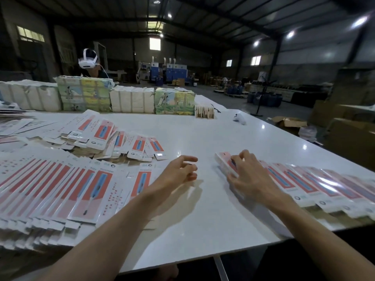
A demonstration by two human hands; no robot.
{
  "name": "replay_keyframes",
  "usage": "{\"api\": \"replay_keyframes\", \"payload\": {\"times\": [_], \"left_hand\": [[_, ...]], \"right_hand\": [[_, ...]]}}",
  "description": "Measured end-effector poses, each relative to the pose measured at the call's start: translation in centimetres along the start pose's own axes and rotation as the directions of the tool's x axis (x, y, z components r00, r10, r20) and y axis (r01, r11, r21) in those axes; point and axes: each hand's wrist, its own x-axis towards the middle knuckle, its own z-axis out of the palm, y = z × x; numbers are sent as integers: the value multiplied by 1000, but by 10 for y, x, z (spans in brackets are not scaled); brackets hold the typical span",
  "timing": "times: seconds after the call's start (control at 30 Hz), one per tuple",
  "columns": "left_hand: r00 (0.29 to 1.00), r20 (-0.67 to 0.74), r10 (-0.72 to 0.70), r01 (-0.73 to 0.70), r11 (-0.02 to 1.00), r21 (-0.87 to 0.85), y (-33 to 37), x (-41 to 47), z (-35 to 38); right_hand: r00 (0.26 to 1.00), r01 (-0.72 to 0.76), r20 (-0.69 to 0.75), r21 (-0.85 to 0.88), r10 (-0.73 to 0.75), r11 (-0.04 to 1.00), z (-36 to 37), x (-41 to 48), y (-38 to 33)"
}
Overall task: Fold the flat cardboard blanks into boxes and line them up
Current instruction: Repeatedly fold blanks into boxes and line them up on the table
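a white worktop carries fanned flat blanks at near left and a row of folded boxes at near right, all red and blue, their print too small to read. the right hand grips the row's left end box with bent fingers. the left hand hovers between them, loosely curled and holding nothing.

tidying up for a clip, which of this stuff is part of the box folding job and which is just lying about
Job:
flat blanks
blank pile
row of boxes
end box, held by the right hand
left hand, holding nothing

Lying about, toward the table's far side:
wrapped bundles
wooden sticks
white controller
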Motion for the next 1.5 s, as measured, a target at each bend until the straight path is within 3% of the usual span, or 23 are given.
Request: {"api": "replay_keyframes", "payload": {"times": [0.13, 0.5, 0.67, 0.83, 0.93, 1.07, 1.2, 1.3, 1.4, 1.5], "left_hand": [[999, 34, 27, -29, 998, 62, -6, 4, -2], [997, 65, 39, -52, 977, 206, 0, -7, 0], [998, 25, 60, -65, 966, 249, -1, -5, 4], [988, -140, 65, -53, 995, 86, 2, -6, 4], [963, -174, 204, -166, 964, 210, 1, -9, 2], [914, -203, 350, -249, 882, 400, 9, -11, 4], [941, -162, 297, -161, 814, 558, 27, -11, -1], [949, -202, 243, -8, 658, 753, 48, -16, -13], [950, -258, 178, 192, 324, 927, 69, -37, -40], [930, -367, 24, 366, 36, 930, 81, -73, -67]], "right_hand": [[991, -126, 8, -258, 133, 958, 1, -16, 32], [974, -209, 9, -333, 225, 919, -28, -27, 47], [996, -54, -76, -170, 41, 984, -20, 18, -8], [981, 113, -169, 112, -93, 987, -1, 50, -76], [983, 162, -125, 221, -136, 962, 18, 51, -97], [973, 220, -113, 227, -199, 949, 37, 49, -96], [966, 242, -136, 192, -218, 951, 44, 49, -93], [972, 229, -108, 231, -209, 946, 46, 53, -93], [978, 208, -74, 289, -195, 935, 48, 57, -90], [979, 204, -63, 314, -194, 927, 51, 58, -88]]}}
